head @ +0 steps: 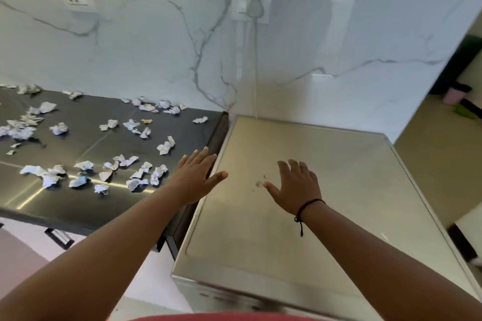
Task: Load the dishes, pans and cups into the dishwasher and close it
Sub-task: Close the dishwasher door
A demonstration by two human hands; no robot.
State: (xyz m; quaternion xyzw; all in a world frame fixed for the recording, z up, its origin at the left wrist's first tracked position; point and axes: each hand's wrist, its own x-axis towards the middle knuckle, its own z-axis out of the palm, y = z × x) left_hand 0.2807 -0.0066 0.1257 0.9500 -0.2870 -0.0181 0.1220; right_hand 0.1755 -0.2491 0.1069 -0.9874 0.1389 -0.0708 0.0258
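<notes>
Dishwasher: steel dishwasher stands below us against the marble wall, just beside the dark counter; we see only its flat top and the front edge.
Left hand: our left hand is spread, fingers straight, over the gap between counter and dishwasher.
Right hand: our right hand is spread above the dishwasher top, a black cord round the wrist; we cannot tell whether it touches.
Counter: crumpled paper scraps lie scattered.
</notes>
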